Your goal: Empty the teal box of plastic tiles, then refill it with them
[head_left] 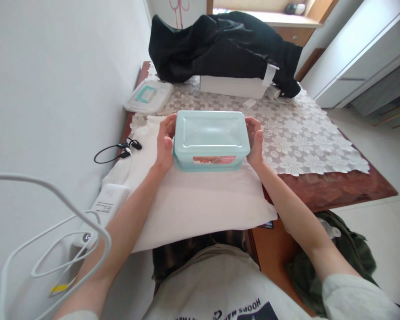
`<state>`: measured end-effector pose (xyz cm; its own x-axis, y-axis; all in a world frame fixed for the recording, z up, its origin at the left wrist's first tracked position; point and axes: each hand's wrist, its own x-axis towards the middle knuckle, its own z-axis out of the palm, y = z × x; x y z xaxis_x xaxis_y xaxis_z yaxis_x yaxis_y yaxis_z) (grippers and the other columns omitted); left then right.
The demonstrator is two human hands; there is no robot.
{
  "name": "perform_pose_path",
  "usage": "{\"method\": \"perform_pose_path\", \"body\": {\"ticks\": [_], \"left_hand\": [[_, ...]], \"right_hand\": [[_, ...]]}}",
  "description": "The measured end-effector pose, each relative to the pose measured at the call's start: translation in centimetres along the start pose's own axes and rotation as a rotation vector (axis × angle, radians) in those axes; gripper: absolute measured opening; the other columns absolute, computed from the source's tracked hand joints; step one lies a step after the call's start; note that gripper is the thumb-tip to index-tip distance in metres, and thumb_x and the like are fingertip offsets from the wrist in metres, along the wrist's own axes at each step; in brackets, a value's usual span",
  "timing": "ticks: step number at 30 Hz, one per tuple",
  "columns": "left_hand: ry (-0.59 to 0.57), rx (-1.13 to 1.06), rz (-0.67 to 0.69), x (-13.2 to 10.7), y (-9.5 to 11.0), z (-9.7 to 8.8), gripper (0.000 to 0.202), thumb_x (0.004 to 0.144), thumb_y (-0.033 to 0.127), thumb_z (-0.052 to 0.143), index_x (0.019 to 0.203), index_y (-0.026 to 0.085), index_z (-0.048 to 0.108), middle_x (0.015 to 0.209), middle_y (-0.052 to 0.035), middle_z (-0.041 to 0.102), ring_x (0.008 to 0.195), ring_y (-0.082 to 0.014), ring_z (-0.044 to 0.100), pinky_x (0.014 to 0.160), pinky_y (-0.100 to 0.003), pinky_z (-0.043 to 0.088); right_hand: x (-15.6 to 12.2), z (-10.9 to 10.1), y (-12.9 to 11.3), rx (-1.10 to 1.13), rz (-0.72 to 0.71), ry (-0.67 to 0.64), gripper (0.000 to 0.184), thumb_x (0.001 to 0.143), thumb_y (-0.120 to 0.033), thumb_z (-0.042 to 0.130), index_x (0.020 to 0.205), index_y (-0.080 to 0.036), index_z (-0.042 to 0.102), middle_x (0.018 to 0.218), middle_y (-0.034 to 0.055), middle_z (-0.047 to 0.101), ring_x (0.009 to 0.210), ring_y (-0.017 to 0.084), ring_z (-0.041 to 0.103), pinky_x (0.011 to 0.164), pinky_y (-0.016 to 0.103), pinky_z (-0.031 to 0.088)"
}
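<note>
Flanking a pale green box (211, 131) at its two short ends, the left hand (166, 146) and the right hand (255, 143) grasp it between them. Both forearms reach forward from the body and slant inward toward the box. The left hand's fingers curl along the box's left end, its thumb on the near side of them; the right hand mirrors this, its thumb raised beside the right end and its fingers partly hidden.

The box sits squarely between the palms, its long side facing the person, over a white cloth (200, 204) that spreads from beneath the hands toward the body. Whether its base rests fully on the cloth is hard to tell. Its lid is on, so the contents cannot be made out. A label (214, 159) with pink and red printing marks the near side.

Beyond the left hand, near the wall, lies a whitish flat case (162, 103) with a teal handle; what it holds does not show. Farther past both hands, a black garment (220, 49) drapes over a white carton (231, 86). Just left of the left hand lie black earphones (124, 145), and a lace tablecloth (300, 153) extends beyond the right hand.
</note>
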<state>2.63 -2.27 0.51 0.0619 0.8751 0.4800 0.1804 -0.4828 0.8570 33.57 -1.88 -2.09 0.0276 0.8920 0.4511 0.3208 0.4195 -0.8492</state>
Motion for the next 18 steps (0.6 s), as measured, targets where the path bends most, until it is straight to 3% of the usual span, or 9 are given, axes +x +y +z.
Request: {"method": "perform_pose_path", "body": {"ticks": [2, 5, 8, 12, 14, 18], "left_hand": [[-0.042, -0.021, 0.035, 0.1, -0.2, 0.0, 0.118, 0.08, 0.113, 0.04, 0.165, 0.031, 0.045, 0.165, -0.0186, 0.06, 0.16, -0.0405, 0.054, 0.122, -0.049, 0.054], [-0.063, -0.064, 0.026, 0.4, -0.6, 0.1, 0.112, 0.084, 0.106, 0.052, 0.167, 0.031, 0.044, 0.166, -0.0181, 0.06, 0.162, -0.0404, 0.052, 0.126, -0.051, 0.051], [-0.048, -0.102, 0.001, 0.5, -1.1, 0.3, 0.101, 0.093, 0.099, 0.05, 0.167, 0.031, 0.046, 0.169, -0.0163, 0.059, 0.166, -0.0379, 0.049, 0.131, -0.051, 0.048], [-0.059, -0.101, 0.045, 0.3, -1.8, 0.0, 0.099, 0.099, 0.098, 0.039, 0.17, 0.029, 0.046, 0.184, -0.0141, 0.042, 0.173, -0.036, 0.035, 0.142, -0.051, 0.032], [-0.112, -0.087, 0.091, 0.1, -2.0, -0.5, 0.111, 0.093, 0.102, 0.042, 0.174, 0.026, 0.042, 0.188, -0.0156, 0.032, 0.176, -0.0388, 0.028, 0.144, -0.052, 0.027], [-0.21, -0.017, 0.127, 0.0, -2.1, -0.9, 0.144, 0.069, 0.104, 0.074, 0.182, 0.028, 0.026, 0.19, -0.0199, 0.023, 0.174, -0.0475, 0.027, 0.144, -0.06, 0.025]], "right_hand": [[-0.4, 0.3, -0.2, 0.073, -0.017, -0.003, 0.105, 0.093, -0.104, 0.01, 0.164, -0.035, 0.046, 0.167, 0.0108, 0.053, 0.153, 0.032, 0.056, 0.123, 0.051, 0.054], [-0.5, 0.7, 0.1, 0.155, 0.004, -0.027, 0.099, 0.096, -0.102, 0.025, 0.166, -0.035, 0.044, 0.17, 0.0099, 0.053, 0.155, 0.032, 0.055, 0.129, 0.052, 0.05], [-0.2, 1.1, 0.8, 0.178, 0.055, -0.019, 0.098, 0.097, -0.1, 0.026, 0.169, -0.035, 0.044, 0.173, 0.0087, 0.051, 0.159, 0.032, 0.053, 0.132, 0.054, 0.047], [-0.1, 1.2, 1.2, 0.184, 0.073, 0.01, 0.103, 0.096, -0.103, 0.025, 0.171, -0.034, 0.045, 0.175, 0.0081, 0.051, 0.165, 0.031, 0.046, 0.137, 0.057, 0.041], [-0.2, 0.9, 1.3, 0.195, 0.056, -0.004, 0.108, 0.093, -0.106, 0.025, 0.171, -0.035, 0.046, 0.178, 0.0071, 0.048, 0.168, 0.031, 0.043, 0.139, 0.056, 0.037], [-0.6, -0.1, 1.8, 0.153, 0.015, -0.113, 0.124, 0.079, -0.116, 0.027, 0.17, -0.036, 0.051, 0.181, 0.0042, 0.045, 0.175, 0.029, 0.03, 0.143, 0.049, 0.033]]}}
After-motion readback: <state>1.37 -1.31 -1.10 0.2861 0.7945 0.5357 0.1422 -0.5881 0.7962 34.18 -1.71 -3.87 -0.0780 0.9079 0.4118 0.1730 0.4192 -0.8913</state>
